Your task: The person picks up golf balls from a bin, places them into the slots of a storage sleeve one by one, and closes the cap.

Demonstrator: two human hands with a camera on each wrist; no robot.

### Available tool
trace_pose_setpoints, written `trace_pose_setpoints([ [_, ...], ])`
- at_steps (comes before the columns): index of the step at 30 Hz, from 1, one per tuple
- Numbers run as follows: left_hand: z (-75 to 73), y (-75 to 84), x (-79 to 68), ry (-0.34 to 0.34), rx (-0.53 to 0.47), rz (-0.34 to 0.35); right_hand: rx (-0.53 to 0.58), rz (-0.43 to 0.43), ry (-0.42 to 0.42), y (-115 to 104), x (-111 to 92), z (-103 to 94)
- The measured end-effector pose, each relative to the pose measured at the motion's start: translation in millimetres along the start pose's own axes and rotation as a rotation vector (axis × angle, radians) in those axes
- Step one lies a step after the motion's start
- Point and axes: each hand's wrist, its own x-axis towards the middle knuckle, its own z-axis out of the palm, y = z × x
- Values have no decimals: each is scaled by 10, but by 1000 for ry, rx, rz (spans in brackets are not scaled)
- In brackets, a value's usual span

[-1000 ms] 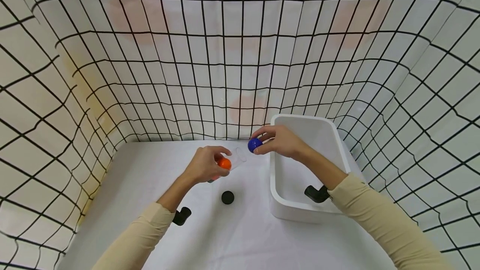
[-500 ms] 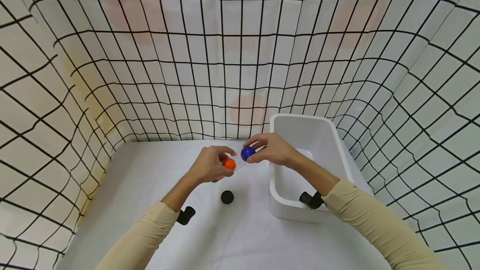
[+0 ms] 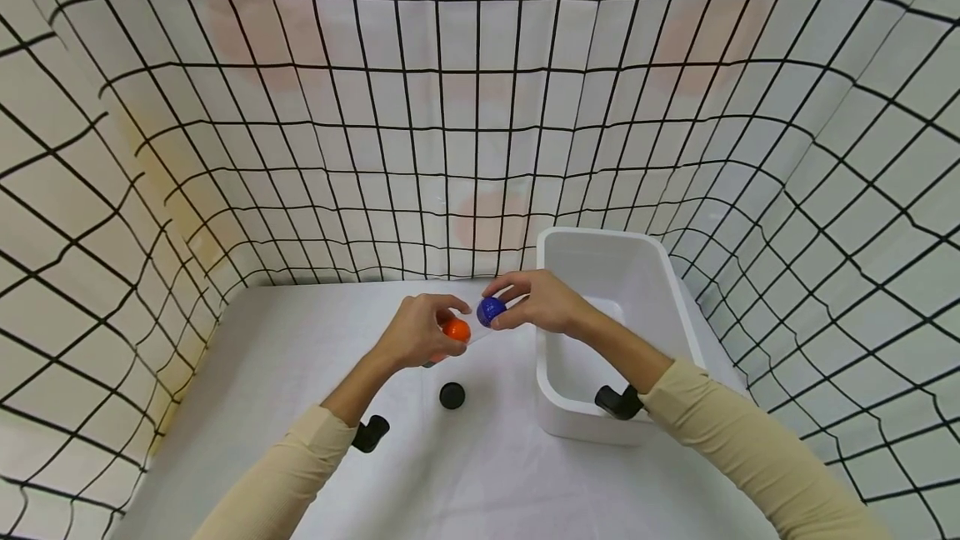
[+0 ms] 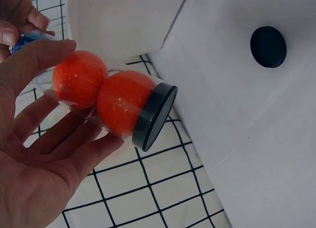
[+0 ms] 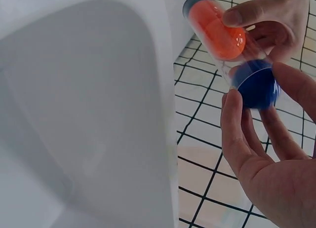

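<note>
My left hand (image 3: pixel 417 332) grips a clear plastic tube (image 4: pixel 89 112) that has a black cap (image 4: pixel 155 117) on its lower end. Two orange balls (image 4: pixel 126 99) sit inside it, one against the other, the lower one by the cap. With thumb and fingertips, my right hand (image 3: pixel 542 302) pinches a blue ball (image 5: pixel 256 85) at the tube's uncapped end. In the right wrist view the tube's rim runs across the blue ball, which is partly inside the mouth. The tube leans, mouth up and to the right.
A loose black cap (image 3: pixel 452 395) lies on the white table (image 3: pixel 300 340) below the hands. To the right stands a white bin (image 3: pixel 551 373), under my right forearm. Black netting (image 3: pixel 480 123) rises behind the table and along both sides.
My right hand has brought the blue ball left and down from beside the tube into its mouth. The left hand, still gripping the tube, has shifted slightly right.
</note>
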Motion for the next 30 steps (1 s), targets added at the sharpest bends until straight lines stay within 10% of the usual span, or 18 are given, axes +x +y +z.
trace_pose_setpoints([
  [30,-282,-339,-173,84,-12,-74,-8,65,147,-91,221,93],
])
